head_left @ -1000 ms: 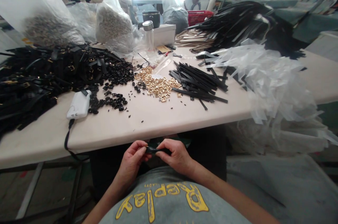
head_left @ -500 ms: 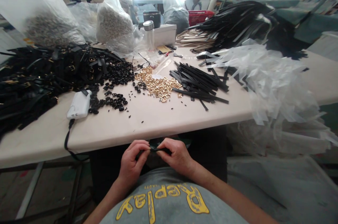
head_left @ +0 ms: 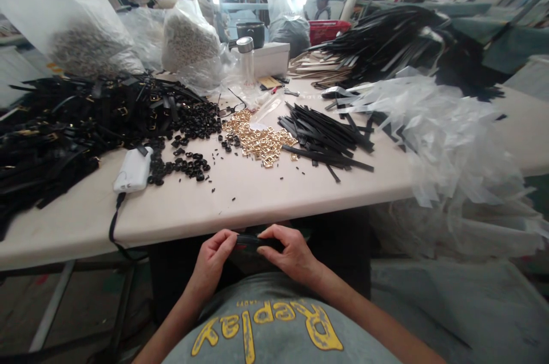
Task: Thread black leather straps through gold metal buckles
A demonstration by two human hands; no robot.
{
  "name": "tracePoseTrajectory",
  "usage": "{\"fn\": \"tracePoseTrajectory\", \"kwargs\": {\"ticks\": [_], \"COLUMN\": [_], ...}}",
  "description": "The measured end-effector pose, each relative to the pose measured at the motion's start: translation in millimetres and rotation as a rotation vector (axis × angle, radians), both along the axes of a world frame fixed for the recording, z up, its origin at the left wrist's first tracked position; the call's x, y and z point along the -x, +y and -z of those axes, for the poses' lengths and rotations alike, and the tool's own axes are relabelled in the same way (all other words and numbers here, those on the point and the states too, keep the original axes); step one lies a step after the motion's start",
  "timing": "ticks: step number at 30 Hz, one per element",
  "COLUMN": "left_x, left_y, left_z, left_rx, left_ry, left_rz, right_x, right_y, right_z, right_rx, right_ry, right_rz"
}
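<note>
Half a second earlier your hands were drawn in tight, fingertips nearly meeting over a small dark bunch. At this moment they had eased apart a little. Your left hand (head_left: 215,255) and your right hand (head_left: 293,254) sat in the lower centre of the frame, just below the near edge of the bench (head_left: 257,198), with the black strap piece (head_left: 256,241) stretched between them. The fingers of your left hand were closed in a pinch on its left end. The fingers of your right hand were curled over its right end, gripping it as well.

More of the piece showed than before, lying level and straight. The work on it seemed to have gone from bunching to drawing it out along its length, though any fitting on it was too small and dark to make out.

Nothing on the bench had been touched. The gold buckles (head_left: 261,141), the black loops (head_left: 193,121) to their left and the loose black strips (head_left: 321,135) to their right lay as they had, well apart from your hands. The slight slide of everything in frame came from your head.
</note>
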State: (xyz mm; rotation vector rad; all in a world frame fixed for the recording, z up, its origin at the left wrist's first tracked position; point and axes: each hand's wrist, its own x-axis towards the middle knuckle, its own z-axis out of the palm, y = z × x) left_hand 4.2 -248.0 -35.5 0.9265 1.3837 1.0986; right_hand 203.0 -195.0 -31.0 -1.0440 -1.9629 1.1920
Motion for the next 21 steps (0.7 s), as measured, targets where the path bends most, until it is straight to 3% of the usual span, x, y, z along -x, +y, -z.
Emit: {"fn": "tracePoseTrajectory", "kwargs": {"ticks": [13,21], "left_x": [-4.8,-4.6], "left_y": [-4.7,-5.5], "left_z": [-2.8,6.3], "left_rx": [0.01,-0.007], "left_ry": [-0.027,-0.039], "left_rz": [0.057,0.152], "right_x": [0.7,0.3], "right_y": [-7.8,-15.7], "right_z": [-8.3,-9.0], "right_rx": [-0.126,-0.306], "right_ry": [-0.005,-0.137], "right_rz": [-0.037,-0.043]}}
